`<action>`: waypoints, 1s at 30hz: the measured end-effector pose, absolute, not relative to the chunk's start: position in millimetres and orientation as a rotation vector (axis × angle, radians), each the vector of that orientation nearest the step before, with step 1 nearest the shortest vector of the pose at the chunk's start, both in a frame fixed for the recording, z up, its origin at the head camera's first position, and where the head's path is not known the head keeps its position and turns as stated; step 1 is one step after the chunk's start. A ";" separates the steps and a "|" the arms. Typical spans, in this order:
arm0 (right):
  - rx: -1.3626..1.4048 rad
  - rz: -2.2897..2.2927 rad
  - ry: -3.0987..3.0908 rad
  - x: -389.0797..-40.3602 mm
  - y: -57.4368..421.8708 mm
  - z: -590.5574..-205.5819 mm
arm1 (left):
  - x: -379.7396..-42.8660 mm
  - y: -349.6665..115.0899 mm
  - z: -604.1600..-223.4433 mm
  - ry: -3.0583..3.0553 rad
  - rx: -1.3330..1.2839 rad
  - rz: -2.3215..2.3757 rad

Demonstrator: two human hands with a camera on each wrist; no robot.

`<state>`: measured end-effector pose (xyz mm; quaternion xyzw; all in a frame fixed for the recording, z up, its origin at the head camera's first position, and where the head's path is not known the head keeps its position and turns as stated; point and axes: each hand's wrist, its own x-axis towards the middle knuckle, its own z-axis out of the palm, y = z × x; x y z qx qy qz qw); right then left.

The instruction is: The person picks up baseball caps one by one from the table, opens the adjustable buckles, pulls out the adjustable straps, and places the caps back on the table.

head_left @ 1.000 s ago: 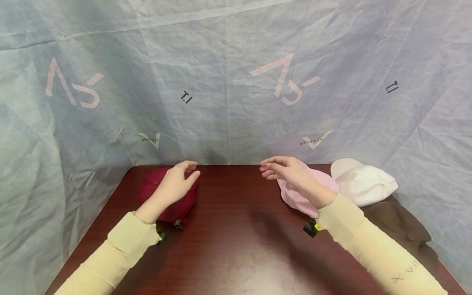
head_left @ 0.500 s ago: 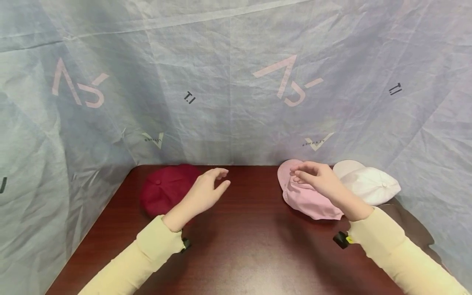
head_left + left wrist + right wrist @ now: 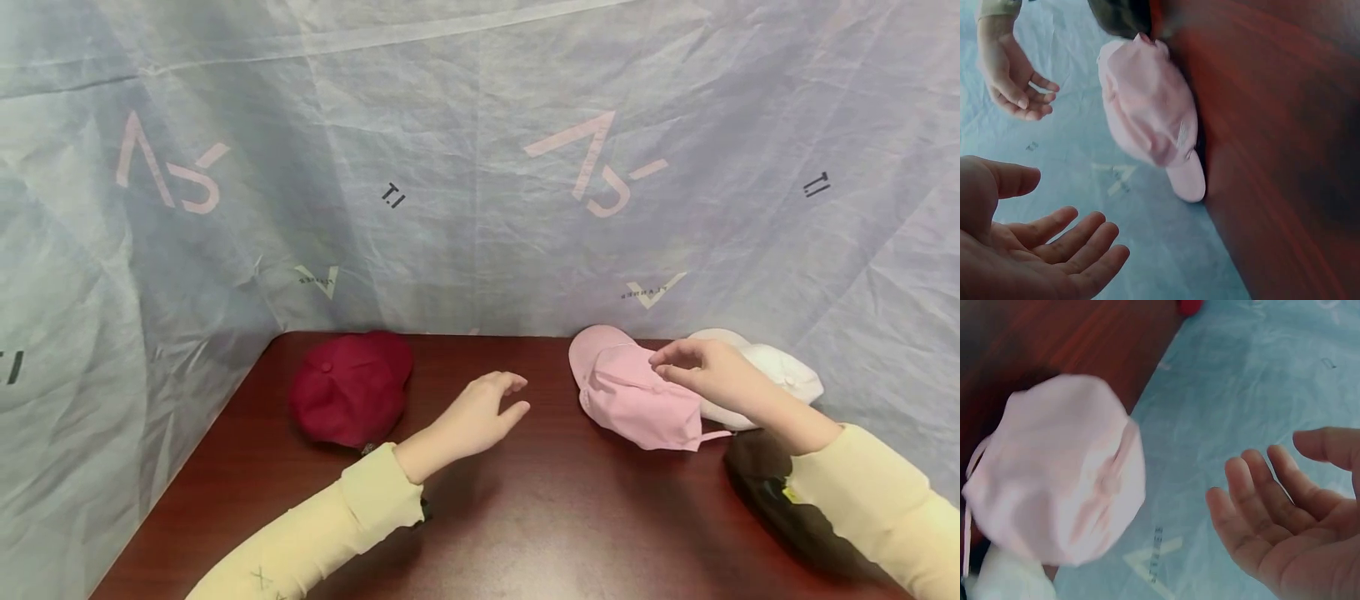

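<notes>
My left hand (image 3: 472, 417) hovers above the middle of the table, fingers relaxed and nothing in them. Behind its wrist, to the left, lies a dark red cap (image 3: 348, 387). My right hand (image 3: 712, 371) is over the right side, its loosely bent fingers overlapping the edge of a pink cap (image 3: 637, 396) in the head view. The pink cap's brim points to the back left. Partly hidden behind the right hand is a white cap (image 3: 783, 375). Under the right forearm shows a dark brown cap (image 3: 780, 500), mostly covered by the sleeve. Both palms appear bare in the wrist views.
The reddish-brown wooden table (image 3: 525, 517) reaches back to a grey-blue printed cloth (image 3: 450, 167), which hangs behind it and along both sides. A strap of the pink cap sticks out toward the brown cap.
Both hands have moved right. The left hand has left its place over the red cap, now fully uncovered; the right has passed across the pink cap toward the white one. The caps stay put.
</notes>
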<state>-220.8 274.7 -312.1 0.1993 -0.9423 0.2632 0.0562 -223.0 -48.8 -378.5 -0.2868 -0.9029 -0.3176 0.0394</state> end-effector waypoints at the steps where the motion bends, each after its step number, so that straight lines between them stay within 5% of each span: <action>1: 0.614 0.762 -2.861 -220.8 277.7 -311.8 | -223.1 -45.3 -380.7 -2.773 -0.890 -0.966; 30: 1.059 0.019 -3.022 -250.3 367.6 -329.6 | -215.2 61.7 -424.8 -2.821 -1.103 -1.152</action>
